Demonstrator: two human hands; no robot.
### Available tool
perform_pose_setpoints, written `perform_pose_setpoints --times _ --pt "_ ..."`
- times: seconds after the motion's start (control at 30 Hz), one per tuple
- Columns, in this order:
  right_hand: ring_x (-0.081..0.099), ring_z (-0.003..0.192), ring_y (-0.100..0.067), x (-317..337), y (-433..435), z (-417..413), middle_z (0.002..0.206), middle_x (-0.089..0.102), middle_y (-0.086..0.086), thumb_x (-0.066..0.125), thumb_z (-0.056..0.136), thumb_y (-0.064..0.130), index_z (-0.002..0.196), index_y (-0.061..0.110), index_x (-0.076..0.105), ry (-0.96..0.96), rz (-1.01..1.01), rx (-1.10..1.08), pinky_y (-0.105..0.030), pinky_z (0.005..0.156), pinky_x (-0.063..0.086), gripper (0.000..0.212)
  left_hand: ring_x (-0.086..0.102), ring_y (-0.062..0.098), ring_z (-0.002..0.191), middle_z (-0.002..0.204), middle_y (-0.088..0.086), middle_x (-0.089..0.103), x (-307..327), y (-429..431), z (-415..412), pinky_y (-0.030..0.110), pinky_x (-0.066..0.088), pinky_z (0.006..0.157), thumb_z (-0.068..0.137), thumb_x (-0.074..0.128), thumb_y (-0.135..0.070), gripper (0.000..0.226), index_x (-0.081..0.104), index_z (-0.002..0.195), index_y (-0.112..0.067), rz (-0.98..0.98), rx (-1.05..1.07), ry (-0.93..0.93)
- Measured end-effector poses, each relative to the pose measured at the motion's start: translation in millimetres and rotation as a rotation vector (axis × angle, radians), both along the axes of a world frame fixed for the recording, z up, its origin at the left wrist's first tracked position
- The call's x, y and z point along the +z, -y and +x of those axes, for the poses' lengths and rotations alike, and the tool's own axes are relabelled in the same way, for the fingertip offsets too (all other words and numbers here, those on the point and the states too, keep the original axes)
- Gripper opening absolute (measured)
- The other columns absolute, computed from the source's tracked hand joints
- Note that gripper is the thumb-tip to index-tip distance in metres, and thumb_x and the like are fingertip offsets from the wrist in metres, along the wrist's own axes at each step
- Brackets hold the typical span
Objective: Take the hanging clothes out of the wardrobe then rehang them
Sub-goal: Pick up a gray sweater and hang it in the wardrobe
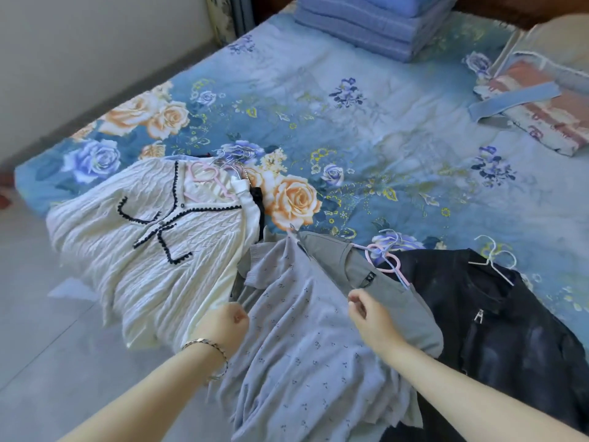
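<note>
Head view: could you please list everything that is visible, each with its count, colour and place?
bed sheet: one, blue floral, covers the bed
folded blankets: one stack, blue, far end
patterned bundle: one, pink with blue strap, far right
cardigan: one, cream with black trim, near left
printed garment: one, pale grey, centre
grey top: one, grey, right of centre
black garment: one, black, near right
hangers: at least three, pink, pink-blue, white, at the garments' necks
floor: grey tiles, left
bracelet: one, metallic, left wrist
left hand: one, fingers curled, by the cardigan's hem
right hand: one, fingers curled, over the grey top
</note>
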State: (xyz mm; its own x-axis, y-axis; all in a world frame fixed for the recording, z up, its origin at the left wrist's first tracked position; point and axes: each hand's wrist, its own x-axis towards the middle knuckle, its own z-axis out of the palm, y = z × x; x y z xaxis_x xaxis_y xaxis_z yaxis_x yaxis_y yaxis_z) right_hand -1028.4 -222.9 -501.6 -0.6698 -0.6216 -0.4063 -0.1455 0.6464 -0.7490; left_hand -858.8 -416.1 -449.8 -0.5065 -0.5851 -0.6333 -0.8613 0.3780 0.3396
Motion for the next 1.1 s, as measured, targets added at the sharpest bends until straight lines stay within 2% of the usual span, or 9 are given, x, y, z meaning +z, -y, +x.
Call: perform_pose_setpoints --times 0.07,0.17,0.33,0.4,0.57,0.67,0.77,0.93,1.1 --pt "0.046 0.069 -0.014 31 15 29 0.079 0.049 -0.003 0.048 0.090 0.003 0.081 0.016 0.049 -0.071 -0.065 0.036 -0.021 0.066 0.034 0.015 0.061 0.020 0.082 0.094 0.002 0.066 29 4 40 0.025 0.048 0.066 0.092 0.042 -0.015 0.017 0.058 0.090 -0.021 -0.028 0.044 -0.044" --pt "0.046 0.067 -0.007 91 33 83 0.077 0.050 0.001 0.050 0.087 0.019 0.073 0.024 0.048 -0.145 -0.137 0.176 -0.020 0.067 0.033 0.014 0.065 0.021 0.079 0.084 0.001 0.067 72 2 112 0.030 0.053 0.070 0.089 0.044 -0.013 0.018 0.059 0.084 -0.021 -0.050 0.165 -0.119" --pt "0.048 0.058 0.004 183 54 185 0.071 0.051 0.017 0.056 0.093 0.017 0.091 0.032 0.055 -0.097 -0.202 0.535 -0.006 0.061 0.037 0.015 0.067 0.022 0.083 0.082 0.001 0.069 130 -20 246 0.035 0.054 0.076 0.084 0.045 -0.013 0.022 0.056 0.071 -0.026 -0.113 0.338 -0.154" --pt "0.046 0.051 0.005 216 67 227 0.067 0.050 0.014 0.055 0.093 0.017 0.085 0.035 0.056 -0.046 -0.200 0.681 -0.008 0.055 0.036 0.020 0.067 0.022 0.083 0.083 -0.002 0.068 147 -29 298 0.034 0.055 0.077 0.083 0.046 -0.015 0.022 0.055 0.069 -0.029 -0.145 0.403 -0.150" --pt "0.038 0.059 0.005 280 98 331 0.079 0.048 0.006 0.052 0.094 0.016 0.094 0.016 0.061 -0.233 -0.251 1.026 -0.007 0.057 0.035 0.010 0.066 0.017 0.085 0.084 -0.005 0.065 187 -55 397 0.027 0.049 0.072 0.085 0.047 -0.016 0.025 0.050 0.065 -0.030 -0.264 0.575 -0.134" --pt "0.041 0.051 0.003 315 109 390 0.075 0.047 0.007 0.049 0.095 0.018 0.090 0.018 0.055 -0.249 -0.320 1.164 -0.008 0.049 0.036 0.008 0.061 0.018 0.084 0.078 -0.009 0.058 211 -79 445 0.023 0.043 0.066 0.085 0.046 -0.015 0.027 0.048 0.063 -0.030 -0.335 0.725 -0.144" --pt "0.045 0.037 0.001 341 114 445 0.062 0.047 0.010 0.047 0.096 0.022 0.090 0.022 0.053 -0.180 -0.344 1.327 -0.011 0.039 0.032 0.009 0.059 0.016 0.082 0.075 -0.012 0.056 233 -114 489 0.023 0.042 0.062 0.086 0.045 -0.017 0.024 0.050 0.068 -0.031 -0.404 0.901 -0.148" --pt "0.046 0.044 0.005 387 91 532 0.062 0.052 0.010 0.046 0.096 0.019 0.073 0.026 0.047 -0.112 -0.465 1.681 -0.010 0.050 0.033 0.024 0.064 0.026 0.090 0.098 0.007 0.069 270 -196 547 0.030 0.049 0.077 0.086 0.045 -0.017 0.017 0.062 0.088 -0.015 -0.482 1.244 -0.091" --pt "0.043 0.043 0.003 438 46 610 0.059 0.052 0.010 0.050 0.094 0.020 0.077 0.022 0.054 -0.061 -0.563 1.984 -0.007 0.044 0.032 0.018 0.065 0.027 0.088 0.095 0.012 0.069 302 -293 592 0.033 0.051 0.079 0.086 0.044 -0.011 0.021 0.064 0.091 -0.005 -0.575 1.591 -0.091"
